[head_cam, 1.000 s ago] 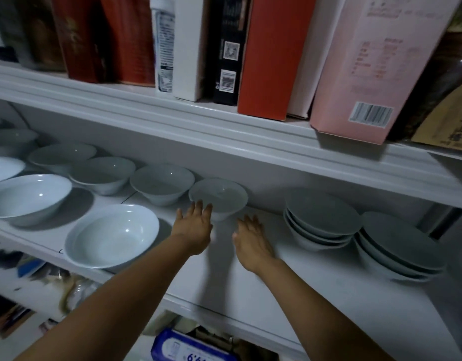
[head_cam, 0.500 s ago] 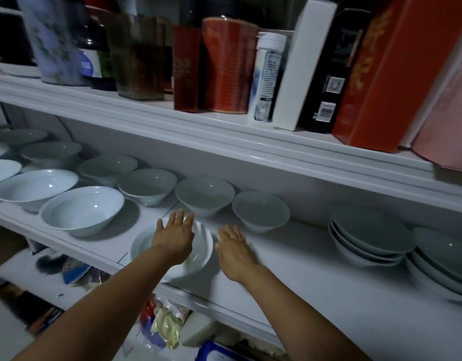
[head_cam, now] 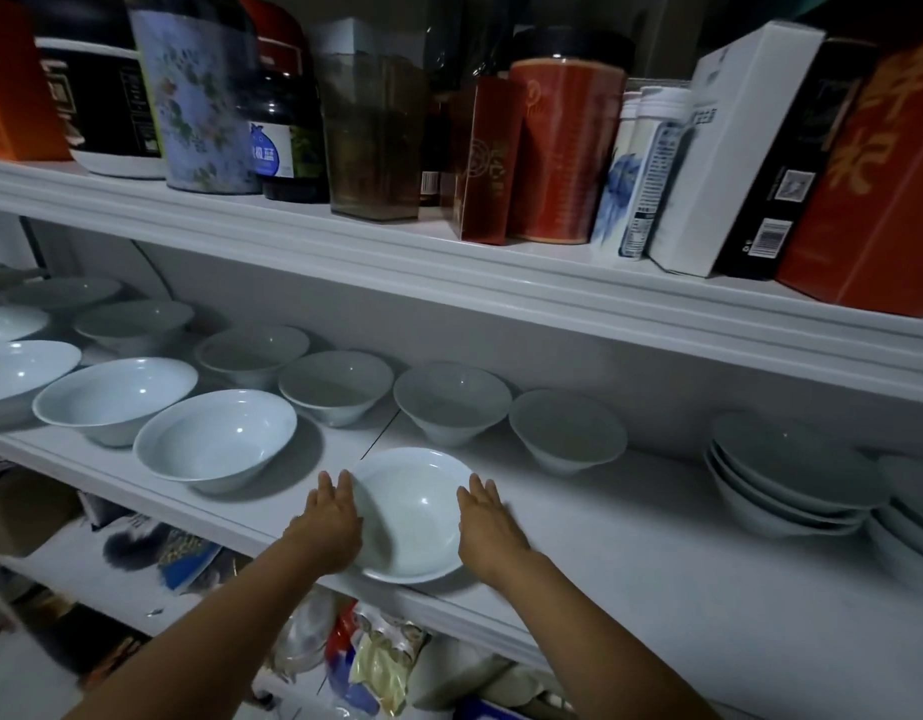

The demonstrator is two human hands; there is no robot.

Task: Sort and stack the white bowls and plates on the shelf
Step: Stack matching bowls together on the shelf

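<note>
At lower centre, the left hand and right hand, both held flat, flank a shallow bowl near the shelf edge. Stacks stand at frame right; loose bowls at frame left suggest most sorting remains.

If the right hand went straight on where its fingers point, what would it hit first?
Probably the small cone-shaped bowl in the back row, just behind the wide bowl. The right hand would slide past the wide bowl's right rim first. Depth is unclear.
</note>
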